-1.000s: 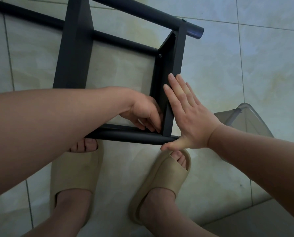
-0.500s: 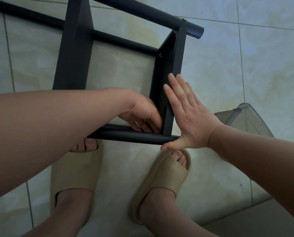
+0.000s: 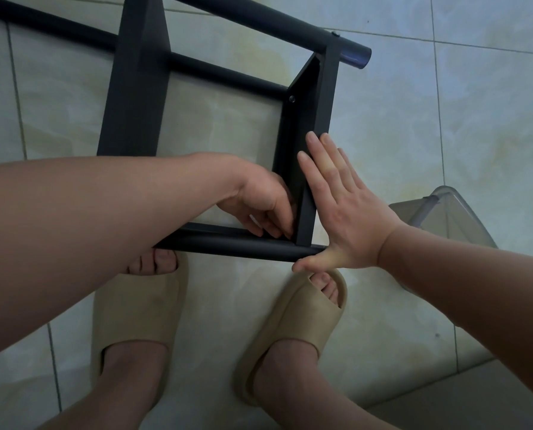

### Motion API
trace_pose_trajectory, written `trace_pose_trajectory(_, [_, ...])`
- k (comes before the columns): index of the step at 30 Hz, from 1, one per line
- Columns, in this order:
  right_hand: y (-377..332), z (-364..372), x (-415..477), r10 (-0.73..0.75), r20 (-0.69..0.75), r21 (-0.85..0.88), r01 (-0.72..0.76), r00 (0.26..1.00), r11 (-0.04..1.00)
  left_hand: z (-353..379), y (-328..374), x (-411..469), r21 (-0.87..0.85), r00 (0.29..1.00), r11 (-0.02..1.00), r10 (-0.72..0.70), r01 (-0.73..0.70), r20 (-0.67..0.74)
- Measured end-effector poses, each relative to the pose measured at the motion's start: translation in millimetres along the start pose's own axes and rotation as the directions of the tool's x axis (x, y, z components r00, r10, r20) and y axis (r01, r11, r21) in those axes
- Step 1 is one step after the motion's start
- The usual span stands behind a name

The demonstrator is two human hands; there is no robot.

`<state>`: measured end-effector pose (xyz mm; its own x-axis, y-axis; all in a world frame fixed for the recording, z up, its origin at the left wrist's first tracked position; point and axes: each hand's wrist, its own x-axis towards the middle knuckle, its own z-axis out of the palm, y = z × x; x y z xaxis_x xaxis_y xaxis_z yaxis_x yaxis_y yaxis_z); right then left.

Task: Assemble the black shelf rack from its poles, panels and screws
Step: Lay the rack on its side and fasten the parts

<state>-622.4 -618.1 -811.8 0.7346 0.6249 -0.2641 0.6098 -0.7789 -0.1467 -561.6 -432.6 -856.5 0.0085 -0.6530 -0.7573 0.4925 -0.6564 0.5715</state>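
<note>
Rack (image 3: 135, 88) lies on its side on the tile floor, just ahead of the feet. L hand (image 3: 259, 200): fingers curled into the inner corner where near pole (image 3: 228, 243) meets R-side panel (image 3: 308, 119). Vs 1 s ago, fingertips sit slightly lower & more tucked, wrist same. Prob. finger-turning a screw, but none visible there, so can't tell what it grips. R hand (image 3: 346, 212): flat, fingers straight, pressing panel's outer face, thumb at pole end; unchanged, bracing the joint.

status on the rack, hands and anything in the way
Left hand curled at inner corner, hold hidden. Right hand flat against end panel, thumb under near pole. Slippered toes close beneath pole.
</note>
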Motion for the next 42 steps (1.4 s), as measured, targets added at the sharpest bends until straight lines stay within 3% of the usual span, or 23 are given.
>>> trace_pose_trajectory(7, [-0.2,-0.8,-0.1,-0.002,0.006,0.005,0.002,1.000,1.000,-1.5,-3.0,-1.8,0.046,0.999,0.998,-0.045,0.045,-0.004])
trace_pose_trajectory(24, [0.2,-0.7,-0.1,0.003,0.015,0.005,-0.003,1.000,1.000,-1.0,-0.2,0.3,0.019,1.000,1.000,0.013,-0.013,-0.020])
trace_pose_trajectory(33, [-0.2,-1.8,-0.1,0.003,0.017,0.008,-0.003,1.000,1.000,1.4,-4.1,-1.9,-0.015,0.997,0.999,-0.039,0.040,0.073])
trace_pose_trajectory(42, [-0.4,-1.8,0.1,0.003,0.021,0.008,-0.003,1.000,1.000,2.4,-1.6,3.0,0.009,0.999,1.000,-0.017,0.017,-0.029])
